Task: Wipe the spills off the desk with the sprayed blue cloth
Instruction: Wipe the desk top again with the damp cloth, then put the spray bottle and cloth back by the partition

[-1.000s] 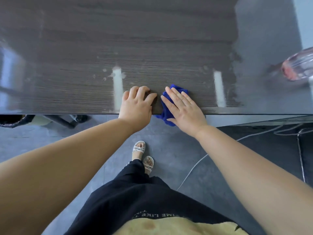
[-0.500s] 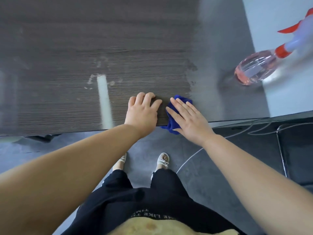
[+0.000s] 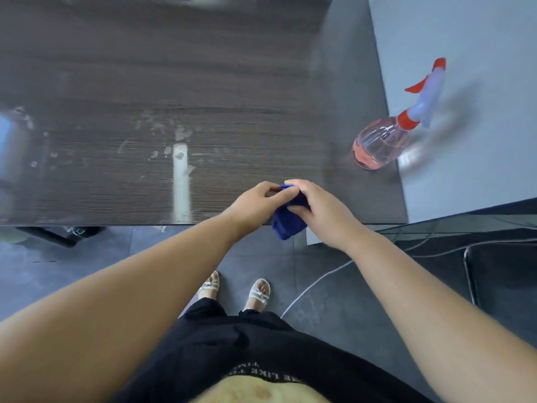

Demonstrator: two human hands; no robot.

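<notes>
A dark wood-grain counter (image 3: 232, 82) with a glossy top fills the upper view. A pale grey panel (image 3: 465, 68) adjoins it on the right, and grey floor tiles (image 3: 162, 251) lie below. Both hands meet at the counter's near edge around the small, bunched dark-blue cloth (image 3: 287, 225). The left hand (image 3: 252, 203) and right hand (image 3: 319, 207) each grip it with curled fingers (image 3: 296, 184), apparently gathering it into a pad that fits under a palm. Part of the cloth hangs past the edge. Pale droplet-and-smear spills (image 3: 181, 134) sit to the left, not yet wiped. The clear pink spray bottle (image 3: 380, 144) with its red trigger stands on the right, likely parked out of the wiping path.
</notes>
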